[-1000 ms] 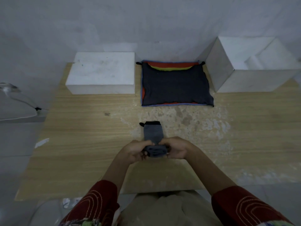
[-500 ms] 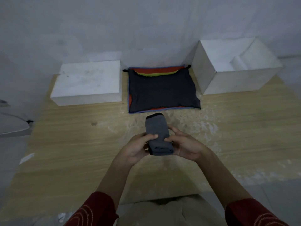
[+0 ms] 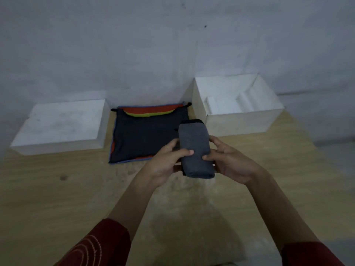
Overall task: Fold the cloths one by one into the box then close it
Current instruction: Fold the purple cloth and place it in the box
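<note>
Item: folded grey cloth, rolled into a compact oblong bundle, being held above the bench between both hands. Left hand is gripping its left side, thumb lying across the top face; right hand is gripping the right side, thumb pressing on top and fingers curling at the edge. The two thumbs are nearly meeting over the bundle's middle. Surroundings: stack of flat cloths, dark one uppermost with red and yellow-green layers showing at the far edge, is lying on the bench against the wall, partly hidden behind the left hand and the bundle. Open white box is standing just right of the stack, a white moulded insert showing inside. Flat white block is sitting left of the stack. Orientation: the bundle's long axis is running away from the person, the black-trimmed end pointing toward the wall and leaning slightly left, the rounded folded end facing the person.
</note>
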